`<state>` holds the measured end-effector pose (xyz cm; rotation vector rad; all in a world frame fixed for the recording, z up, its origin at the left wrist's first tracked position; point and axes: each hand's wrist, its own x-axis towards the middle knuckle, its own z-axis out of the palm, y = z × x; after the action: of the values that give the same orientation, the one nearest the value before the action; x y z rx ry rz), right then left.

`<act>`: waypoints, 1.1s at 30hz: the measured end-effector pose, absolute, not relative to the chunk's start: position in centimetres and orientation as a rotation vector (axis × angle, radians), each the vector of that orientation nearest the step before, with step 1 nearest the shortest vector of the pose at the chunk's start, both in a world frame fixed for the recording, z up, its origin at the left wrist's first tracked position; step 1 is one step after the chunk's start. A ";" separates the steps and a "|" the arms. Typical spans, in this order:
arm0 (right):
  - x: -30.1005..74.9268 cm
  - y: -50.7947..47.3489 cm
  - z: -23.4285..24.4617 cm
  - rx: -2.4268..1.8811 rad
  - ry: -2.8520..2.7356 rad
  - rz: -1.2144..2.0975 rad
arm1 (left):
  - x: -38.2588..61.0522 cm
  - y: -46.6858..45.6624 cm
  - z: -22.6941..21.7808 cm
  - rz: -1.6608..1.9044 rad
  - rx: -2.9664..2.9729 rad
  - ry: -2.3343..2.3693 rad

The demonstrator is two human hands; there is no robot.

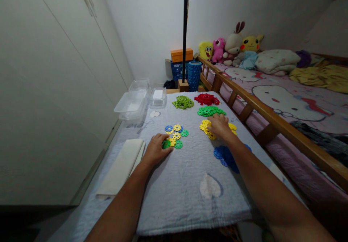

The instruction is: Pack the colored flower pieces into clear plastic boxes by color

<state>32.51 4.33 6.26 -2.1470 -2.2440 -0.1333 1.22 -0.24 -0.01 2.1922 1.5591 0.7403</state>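
My left hand (pixel 157 149) rests on the cloth at the left of a small cluster of flower-shaped plastic discs. Its thumb and index finger are closed around a green disc (pixel 166 144). Joined or overlapping beside it are yellow discs (pixel 176 136), another green disc (pixel 178 144) and a blue disc (pixel 168 128). Over a pile of yellow discs (pixel 205 126) is my right hand (pixel 219 124), fingers bent and apart from the thumb, fingertips near the edge of a green pile (pixel 210 111). No disc shows in it; its underside is hidden.
Lime discs (pixel 183 102) and red discs (pixel 206 99) lie at the back; blue discs (pixel 225 157) lie under my right forearm. Clear plastic boxes (pixel 130 102) and a folded cream cloth (pixel 122 167) are on the left. A wooden bed rail (pixel 244 109) borders the right; a black pole (pixel 185 35) stands behind.
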 end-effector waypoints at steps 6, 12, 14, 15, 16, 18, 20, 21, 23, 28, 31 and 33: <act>27.3 3.1 5.2 -1.850 -2.295 0.024 | 0.7 -0.3 0.0 0.716 2.136 1.644; 21.7 3.6 1.3 -1.629 -2.320 0.312 | 0.7 -0.3 -0.4 0.699 2.131 1.652; 20.9 3.9 0.1 -1.604 -2.298 0.319 | 0.7 -0.2 -0.5 0.728 2.123 1.639; 20.8 4.0 -0.3 -1.594 -2.293 0.318 | 0.7 -0.2 -0.5 0.741 2.119 1.629; 20.7 4.0 -0.6 -1.582 -2.289 0.319 | 0.7 -0.2 -0.6 0.752 2.116 1.617; 20.7 4.0 -0.9 -1.557 -2.271 0.330 | 0.7 -0.1 -0.6 0.770 2.111 1.594; 20.8 3.9 -0.8 -1.531 -2.231 0.340 | 0.8 -0.1 -0.7 0.787 2.107 1.579; 20.8 3.9 -0.7 -1.522 -2.205 0.342 | 0.9 -0.2 -0.7 0.798 2.104 1.578; 21.0 3.6 -0.5 -1.492 -2.164 0.349 | 1.1 -0.2 -0.7 0.829 2.103 1.581; 21.4 3.5 -0.7 -1.368 -2.084 0.434 | 1.9 -0.1 -0.9 0.897 2.117 1.614; 21.5 3.8 -1.1 -1.302 -1.973 0.460 | 2.2 0.0 -1.1 0.904 2.135 1.669; 21.5 4.0 -1.3 -1.313 -1.912 0.446 | 2.3 0.0 -1.2 0.891 2.156 1.704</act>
<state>21.47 3.95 -1.30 -1.3132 -1.9123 0.4456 2.32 0.02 -1.18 2.1563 1.7039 0.8913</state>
